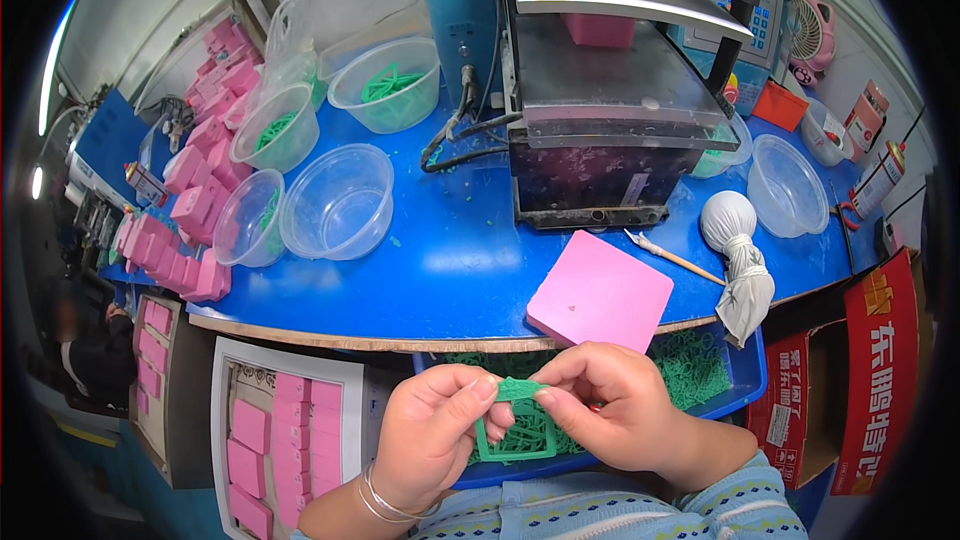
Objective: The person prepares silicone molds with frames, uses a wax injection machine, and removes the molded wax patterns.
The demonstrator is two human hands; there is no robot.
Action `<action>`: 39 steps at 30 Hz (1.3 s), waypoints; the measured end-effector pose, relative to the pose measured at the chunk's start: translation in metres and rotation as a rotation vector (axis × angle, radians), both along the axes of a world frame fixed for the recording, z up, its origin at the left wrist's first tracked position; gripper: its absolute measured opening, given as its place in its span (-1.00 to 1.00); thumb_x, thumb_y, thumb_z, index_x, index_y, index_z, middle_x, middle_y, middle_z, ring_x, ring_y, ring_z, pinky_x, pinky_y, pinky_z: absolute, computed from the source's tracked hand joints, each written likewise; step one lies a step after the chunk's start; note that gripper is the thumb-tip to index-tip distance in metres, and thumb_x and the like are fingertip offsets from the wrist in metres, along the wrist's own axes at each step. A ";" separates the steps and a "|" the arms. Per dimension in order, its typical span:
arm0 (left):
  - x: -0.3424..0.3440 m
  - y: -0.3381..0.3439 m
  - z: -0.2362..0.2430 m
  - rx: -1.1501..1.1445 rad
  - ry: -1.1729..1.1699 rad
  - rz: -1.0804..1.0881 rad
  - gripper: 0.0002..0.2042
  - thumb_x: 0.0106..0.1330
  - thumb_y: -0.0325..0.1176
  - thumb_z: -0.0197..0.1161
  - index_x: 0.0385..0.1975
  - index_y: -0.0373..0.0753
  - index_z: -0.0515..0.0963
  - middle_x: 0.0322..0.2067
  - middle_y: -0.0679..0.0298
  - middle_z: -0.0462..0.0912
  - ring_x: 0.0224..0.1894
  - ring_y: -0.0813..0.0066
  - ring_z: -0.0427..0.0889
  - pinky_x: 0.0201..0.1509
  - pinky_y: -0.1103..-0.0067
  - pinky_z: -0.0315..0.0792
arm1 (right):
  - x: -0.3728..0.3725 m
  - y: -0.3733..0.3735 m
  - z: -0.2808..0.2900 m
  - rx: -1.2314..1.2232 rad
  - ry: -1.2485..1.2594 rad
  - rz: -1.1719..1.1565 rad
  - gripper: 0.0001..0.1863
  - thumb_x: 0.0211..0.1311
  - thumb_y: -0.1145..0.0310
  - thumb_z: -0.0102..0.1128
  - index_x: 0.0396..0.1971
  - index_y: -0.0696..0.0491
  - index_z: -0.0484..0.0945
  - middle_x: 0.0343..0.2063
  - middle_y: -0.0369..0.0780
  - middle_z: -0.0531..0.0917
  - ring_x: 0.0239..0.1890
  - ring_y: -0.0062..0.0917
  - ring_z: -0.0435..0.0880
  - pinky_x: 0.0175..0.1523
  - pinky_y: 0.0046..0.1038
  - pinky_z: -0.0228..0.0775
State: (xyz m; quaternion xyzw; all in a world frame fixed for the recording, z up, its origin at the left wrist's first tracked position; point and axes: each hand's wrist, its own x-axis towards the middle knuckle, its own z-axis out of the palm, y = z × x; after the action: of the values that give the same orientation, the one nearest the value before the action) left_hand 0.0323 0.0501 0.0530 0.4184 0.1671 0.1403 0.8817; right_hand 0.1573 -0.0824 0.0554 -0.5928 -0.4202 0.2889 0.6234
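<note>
Over the near edge of the bench (450,280), both hands meet at a small green piece (518,390): the left hand (435,420) and the right hand (620,405) are each clamped on it, thumb against fingers, one at either end. A square green frame (515,457) hangs just below; whether it is joined to the piece cannot be told from this view. The material looks thin and likely to snap, so a light, even pinch close to the spot being worked seems best, with both wrists level and no twist. Working low above the blue tray (762,370), which holds a heap of green scraps (695,370), should let any crumbs fall inside it.

Across the blue top, a pink block (600,290) lies near the front edge, with a wooden-handled tool (685,260) and a white cloth bundle (735,230) to its right. Behind the block stands a dark press (600,175). Clear plastic bowls (340,240) sit on the left, some with green pieces in them, and many pink blocks (205,205) crowd beyond. A pink fan (815,30) stands at the back right, a red carton (880,370) rests below on the right, and someone in dark clothing (95,360) shows at the far left
</note>
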 end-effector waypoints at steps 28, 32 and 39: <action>0.004 0.002 -0.004 0.919 -0.122 0.160 -0.76 0.11 -0.57 0.21 -0.19 -0.34 0.54 -0.15 0.13 0.48 -0.09 0.41 0.47 -0.04 0.60 0.36 | 0.001 0.004 -0.002 0.304 -0.976 -0.261 -0.72 -0.15 0.45 0.30 -0.34 0.16 0.54 -0.55 -0.27 0.52 -0.66 -0.57 0.48 -0.65 -0.59 0.26; 0.003 0.003 -0.002 0.962 -0.116 0.177 -0.77 0.10 -0.56 0.22 -0.21 -0.34 0.55 -0.13 0.11 0.49 -0.08 0.38 0.48 -0.03 0.57 0.37 | 0.001 0.004 -0.004 0.321 -1.026 -0.269 -0.70 -0.15 0.43 0.29 -0.32 0.16 0.54 -0.55 -0.28 0.51 -0.66 -0.60 0.46 -0.66 -0.61 0.24; 0.002 0.008 -0.005 1.155 -0.192 0.224 -0.78 0.01 -0.54 0.27 -0.29 -0.28 0.59 -0.16 0.11 0.50 -0.09 0.24 0.48 -0.03 0.47 0.38 | 0.003 0.003 -0.010 0.335 -1.078 -0.294 -0.70 -0.19 0.43 0.21 -0.33 0.13 0.56 -0.49 -0.27 0.51 -0.62 -0.60 0.50 -0.63 -0.63 0.27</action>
State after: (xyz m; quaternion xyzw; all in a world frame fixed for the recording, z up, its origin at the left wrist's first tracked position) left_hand 0.0345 0.0580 0.0482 0.7954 0.0262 0.3379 0.5025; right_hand 0.1599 -0.0793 0.0457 -0.6015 -0.6316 -0.2136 0.4402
